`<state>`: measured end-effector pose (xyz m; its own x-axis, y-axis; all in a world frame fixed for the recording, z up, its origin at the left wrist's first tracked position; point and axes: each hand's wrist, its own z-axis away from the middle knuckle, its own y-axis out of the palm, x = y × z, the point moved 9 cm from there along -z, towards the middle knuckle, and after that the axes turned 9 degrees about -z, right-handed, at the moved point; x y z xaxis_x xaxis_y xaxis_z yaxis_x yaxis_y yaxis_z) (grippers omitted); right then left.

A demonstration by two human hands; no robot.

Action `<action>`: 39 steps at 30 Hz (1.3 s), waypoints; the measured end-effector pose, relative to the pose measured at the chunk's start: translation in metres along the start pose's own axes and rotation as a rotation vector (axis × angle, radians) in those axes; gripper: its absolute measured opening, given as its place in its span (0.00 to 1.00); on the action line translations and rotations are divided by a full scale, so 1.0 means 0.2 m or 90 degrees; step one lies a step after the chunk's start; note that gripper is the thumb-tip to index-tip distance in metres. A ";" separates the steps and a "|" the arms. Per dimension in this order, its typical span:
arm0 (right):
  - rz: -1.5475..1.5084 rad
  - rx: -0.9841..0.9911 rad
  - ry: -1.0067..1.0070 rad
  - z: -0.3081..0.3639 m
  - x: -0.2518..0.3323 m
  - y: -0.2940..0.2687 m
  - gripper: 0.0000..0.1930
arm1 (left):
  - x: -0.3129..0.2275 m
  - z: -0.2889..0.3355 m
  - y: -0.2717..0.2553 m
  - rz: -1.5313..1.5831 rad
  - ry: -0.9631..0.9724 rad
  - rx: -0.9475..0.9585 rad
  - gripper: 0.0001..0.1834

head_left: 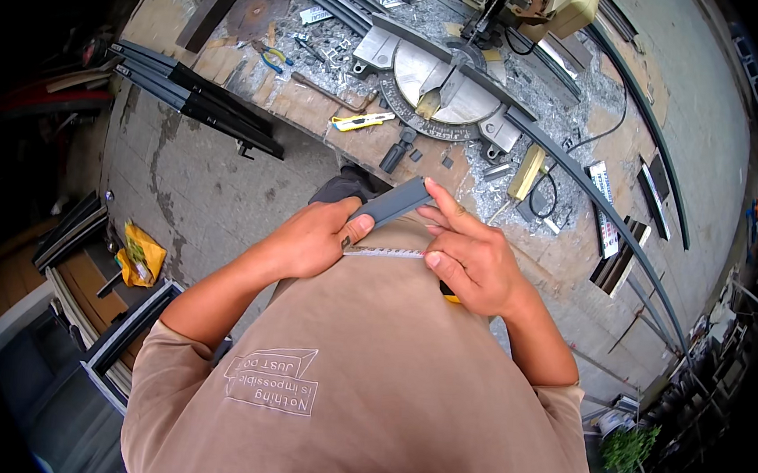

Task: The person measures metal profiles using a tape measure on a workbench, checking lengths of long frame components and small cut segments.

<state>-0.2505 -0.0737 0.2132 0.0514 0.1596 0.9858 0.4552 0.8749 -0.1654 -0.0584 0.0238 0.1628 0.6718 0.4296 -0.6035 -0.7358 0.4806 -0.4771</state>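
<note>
My left hand [313, 235] is closed around a short dark-grey profile piece [390, 202], with the thumb lying along its near side. The piece slants up to the right in front of my body. My right hand [476, 259] touches the piece's far end with the index finger. Its thumb and other fingers pinch the tape measure's pale blade [387, 253], which spans the gap between both hands below the piece. A black and yellow bit of the tape measure case [451, 293] shows under the right hand; the rest is hidden.
Ahead, a workbench [309, 100] littered with metal shavings carries a mitre saw [447, 83]. A yellow utility knife [362, 121] and pliers [274, 59] lie on it. Long grey profiles [605, 204] stick out to the right, black ones [200, 97] to the left. A yellow bag [142, 253] lies lower left.
</note>
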 end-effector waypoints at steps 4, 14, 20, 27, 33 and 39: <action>0.016 -0.001 0.015 -0.03 -0.02 0.00 0.12 | 0.04 -0.04 -0.01 -0.012 0.014 0.005 0.31; -0.042 -0.067 0.055 -0.10 -0.03 -0.03 0.12 | 0.07 -0.14 -0.12 -0.005 0.050 0.028 0.27; -0.139 -0.133 0.094 -0.11 -0.10 -0.06 0.14 | 0.10 -0.19 -0.17 0.003 0.056 0.081 0.27; -0.102 -0.200 0.273 0.00 -0.25 -0.25 0.20 | 0.09 -0.20 -0.17 -0.008 0.062 0.134 0.30; 0.086 -0.136 0.249 0.01 -0.21 -0.34 0.16 | 0.15 -0.22 -0.07 0.159 0.029 0.290 0.32; 0.240 -0.017 0.190 -0.04 -0.13 -0.34 0.13 | 0.16 -0.16 -0.02 0.189 0.008 0.400 0.32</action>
<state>-0.2755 -0.1406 0.1994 0.4692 0.3218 0.8224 0.3781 0.7684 -0.5163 -0.0364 0.0111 0.1251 0.4464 0.6042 -0.6601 -0.6968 0.6975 0.1672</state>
